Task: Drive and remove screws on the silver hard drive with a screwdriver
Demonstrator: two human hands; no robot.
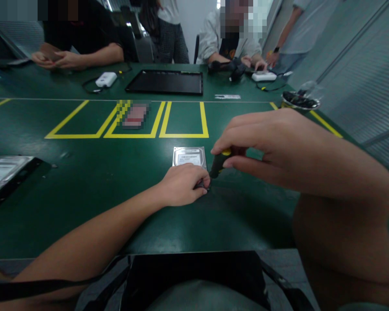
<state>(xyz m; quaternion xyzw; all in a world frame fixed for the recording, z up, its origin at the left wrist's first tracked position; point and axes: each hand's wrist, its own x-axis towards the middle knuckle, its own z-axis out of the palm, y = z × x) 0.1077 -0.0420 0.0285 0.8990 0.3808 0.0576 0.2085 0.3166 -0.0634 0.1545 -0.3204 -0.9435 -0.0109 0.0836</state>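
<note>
On the green table (116,229), hard drive (189,156) seemingly under left hand (183,185).

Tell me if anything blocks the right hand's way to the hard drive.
The left hand covers the near part of the hard drive, its fingers close to the screwdriver. Nothing else visible separates the right hand from it.

We record a green table (132,172) with yellow tape (183,135). We note a black-and-yellow screwdriver (218,163) and silver drive (189,157).
</note>
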